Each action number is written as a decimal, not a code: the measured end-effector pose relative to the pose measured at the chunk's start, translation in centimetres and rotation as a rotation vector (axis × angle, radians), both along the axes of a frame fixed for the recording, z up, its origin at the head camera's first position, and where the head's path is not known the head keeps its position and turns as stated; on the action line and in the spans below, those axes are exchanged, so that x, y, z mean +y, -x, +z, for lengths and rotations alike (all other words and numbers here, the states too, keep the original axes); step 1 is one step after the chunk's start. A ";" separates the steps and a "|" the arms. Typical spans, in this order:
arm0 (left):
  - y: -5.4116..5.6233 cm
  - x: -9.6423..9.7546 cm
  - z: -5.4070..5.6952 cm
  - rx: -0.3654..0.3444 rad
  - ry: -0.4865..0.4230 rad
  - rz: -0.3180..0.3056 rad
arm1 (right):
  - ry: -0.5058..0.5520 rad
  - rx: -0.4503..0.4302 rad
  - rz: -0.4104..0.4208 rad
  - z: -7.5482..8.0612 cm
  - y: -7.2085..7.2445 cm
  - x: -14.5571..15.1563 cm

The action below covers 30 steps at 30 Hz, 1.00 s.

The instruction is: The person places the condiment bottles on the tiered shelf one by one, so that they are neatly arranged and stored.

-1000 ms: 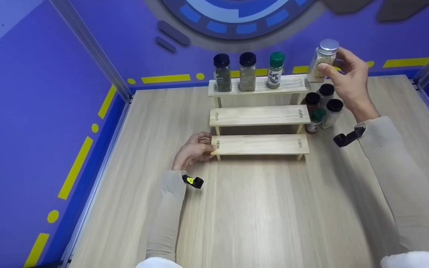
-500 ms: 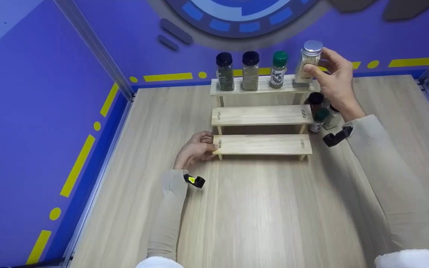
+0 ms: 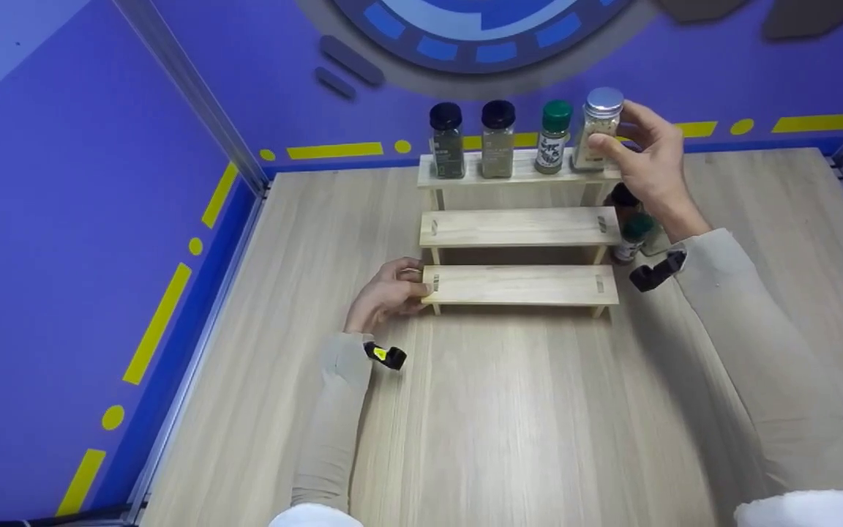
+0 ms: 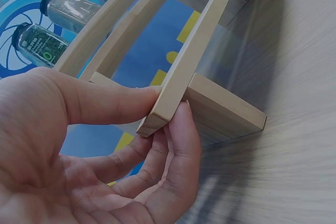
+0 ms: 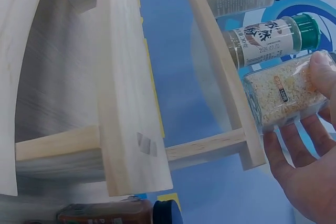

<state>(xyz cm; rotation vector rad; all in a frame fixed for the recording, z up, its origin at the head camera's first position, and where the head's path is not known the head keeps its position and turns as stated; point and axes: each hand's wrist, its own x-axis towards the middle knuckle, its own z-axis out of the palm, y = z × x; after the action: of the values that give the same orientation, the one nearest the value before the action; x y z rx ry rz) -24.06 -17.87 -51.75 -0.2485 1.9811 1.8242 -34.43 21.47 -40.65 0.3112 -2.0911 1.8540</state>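
A three-tier wooden shelf (image 3: 516, 228) stands on the table. My left hand (image 3: 385, 294) pinches the left end of its lowest board (image 4: 181, 77) between thumb and fingers. At the right end of the top board, my right hand (image 3: 652, 165) grips a clear spice jar (image 5: 283, 90) with a silver lid and pale granules. The jar is upright, its base at the board. Left of it on that tier stand a green-capped spice jar (image 3: 550, 150) and two black-capped jars, one greyish (image 3: 497, 150) and one dark green (image 3: 448, 152).
Beside the shelf's right end several more jars stand on the table, including a green-capped one (image 3: 632, 238) and a black-capped reddish-brown one (image 5: 115, 213); my right arm partly hides them. A blue wall (image 3: 363, 110) rises behind the shelf.
My right hand has carried the silver-lidded jar left and down, from beyond the shelf's right end to the top board beside the green-capped jar. My left hand has kept its hold.
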 end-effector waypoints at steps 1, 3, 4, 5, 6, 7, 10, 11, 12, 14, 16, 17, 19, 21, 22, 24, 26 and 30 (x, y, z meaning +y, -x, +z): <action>0.0 0.0 0.0 -0.002 -0.002 0.000 | -0.002 -0.002 -0.004 -0.1 0.0 0.0; 0.0 0.0 0.0 -0.004 -0.010 0.001 | -0.002 -0.006 -0.007 -0.3 0.0 0.0; 0.0 0.0 0.0 -0.006 -0.014 0.002 | 0.001 -0.007 -0.006 -0.3 0.0 0.0; 0.0 0.0 0.1 -0.008 -0.019 0.004 | 0.006 -0.008 -0.003 -0.4 0.0 -0.1; 0.0 0.0 0.1 -0.009 -0.020 0.006 | 0.012 -0.008 0.001 -0.5 -0.1 -0.1; 0.0 0.0 0.1 -0.008 -0.018 0.007 | 0.018 -0.007 0.007 -0.5 -0.1 -0.1; -0.1 0.0 0.2 -0.006 -0.019 0.009 | 0.035 0.002 0.028 -0.6 -0.1 -0.2; -0.1 0.0 0.2 -0.003 -0.017 0.009 | 0.034 0.005 0.033 -0.6 -0.1 -0.3; -0.1 0.0 0.2 -0.001 -0.014 0.008 | 0.036 0.009 0.038 -0.6 -0.1 -0.3; -0.1 0.1 0.1 0.003 -0.013 0.005 | 0.033 0.013 0.042 -0.6 -0.1 -0.3; -0.1 0.1 0.1 0.007 -0.009 0.004 | 0.024 0.013 0.040 -0.7 -0.1 -0.3; -0.1 0.1 0.1 0.008 -0.006 0.004 | 0.022 0.010 0.039 -0.6 -0.1 -0.3; -0.1 0.1 0.1 0.009 -0.008 0.001 | 0.012 -0.002 0.035 -0.6 -0.1 -0.1; -0.1 0.2 0.0 0.006 -0.014 0.001 | 0.013 -0.011 0.035 -0.4 -0.3 0.2; -0.1 0.3 0.0 0.004 -0.018 0.002 | 0.017 -0.017 0.037 -0.2 -0.5 0.4; -0.1 0.3 0.1 0.000 -0.022 0.004 | 0.035 -0.018 0.036 0.2 -0.8 0.9; -0.1 0.2 0.1 -0.004 -0.024 0.009 | 0.051 -0.004 0.035 0.7 -1.2 1.5; -0.2 0.0 0.1 -0.003 -0.026 0.011 | 0.015 0.022 0.006 1.4 -2.2 3.0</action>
<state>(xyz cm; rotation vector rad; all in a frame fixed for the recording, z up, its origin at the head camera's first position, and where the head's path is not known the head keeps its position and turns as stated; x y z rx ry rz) -23.90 -17.88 -51.65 -0.2538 1.9569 1.8536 -32.20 24.51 -39.28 0.3339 -2.0627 1.8605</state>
